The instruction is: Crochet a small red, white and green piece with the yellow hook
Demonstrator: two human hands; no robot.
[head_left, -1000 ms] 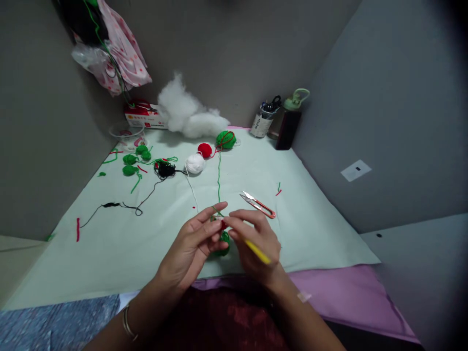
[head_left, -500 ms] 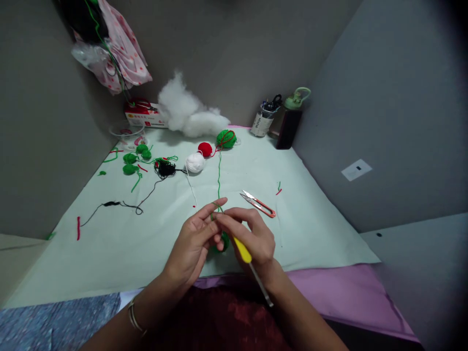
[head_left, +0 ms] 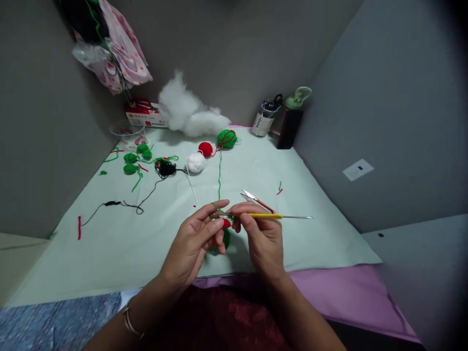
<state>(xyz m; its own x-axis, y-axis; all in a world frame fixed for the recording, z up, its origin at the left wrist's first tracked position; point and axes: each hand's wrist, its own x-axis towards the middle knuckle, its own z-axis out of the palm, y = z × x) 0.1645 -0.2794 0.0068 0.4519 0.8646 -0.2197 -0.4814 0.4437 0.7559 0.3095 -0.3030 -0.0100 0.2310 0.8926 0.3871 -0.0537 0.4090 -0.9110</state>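
Observation:
Between thumb and fingers, my left hand (head_left: 199,234) pinches a small crochet piece (head_left: 227,223) in red, white and green. Green yarn (head_left: 220,178) loops over its raised index finger and runs back to the green yarn ball (head_left: 226,139). My right hand (head_left: 265,239) is closed on a crochet hook (head_left: 268,216) with a yellow grip, held nearly level. The hook's left tip meets the top of the crochet piece; its bare metal end points right. A darker green rounded part (head_left: 221,241) shows below the left fingers, partly hidden. Thread snips (head_left: 256,199) lie just behind the right hand.
White (head_left: 195,162) and red (head_left: 205,149) yarn balls sit mid-table. Black yarn (head_left: 166,168) and small green pieces (head_left: 130,168) lie to the left. White stuffing (head_left: 192,114), a pen cup (head_left: 262,122) and a bottle (head_left: 290,124) stand along the back. Partition walls (head_left: 365,122) enclose the table.
My right hand has turned, swinging the hook from a steep slant to nearly level and uncovering the red and white of the crochet piece. My left hand has stayed nearly in place.

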